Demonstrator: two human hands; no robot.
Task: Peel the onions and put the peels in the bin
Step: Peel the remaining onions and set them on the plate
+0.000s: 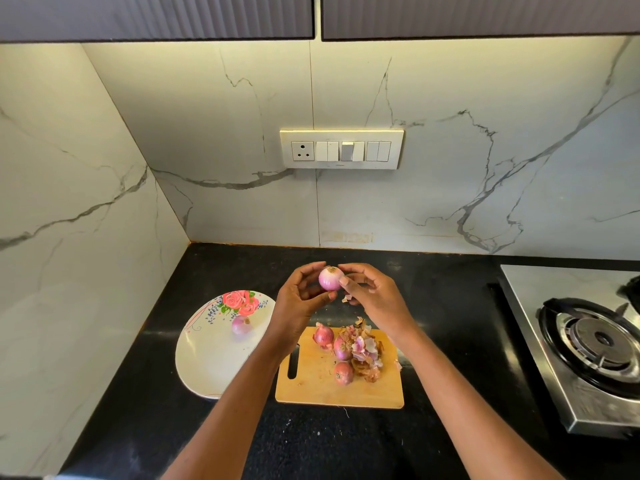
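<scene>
- We hold the peeled onion (330, 278) up above the black counter (221, 268), at 12 o'clock from the cutting board (311, 386).
- Our left hand (299, 296) curls around it; our right hand (372, 294) pinches its side with thumb and fingers.
- It looks small, light, firm and probably slick, so we judge the root and tip ends the surest hold.
- 3 unpeeled onions (343, 372) lie beside the papery, fragile peels (365, 351).
</scene>
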